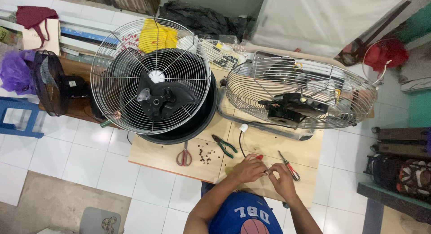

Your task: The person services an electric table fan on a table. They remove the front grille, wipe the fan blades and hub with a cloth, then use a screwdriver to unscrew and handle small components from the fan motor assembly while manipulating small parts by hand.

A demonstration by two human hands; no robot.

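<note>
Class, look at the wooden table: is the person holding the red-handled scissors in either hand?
No. The red-handled scissors lie on the wooden table, apart from the left hand and right hand, which meet over a small item.

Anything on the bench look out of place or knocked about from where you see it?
Mostly orderly. Small dark screws lie loose and scattered on the wooden board between the red-handled scissors and green-handled pliers. Both hands, left and right, pinch something too small to identify.
</note>
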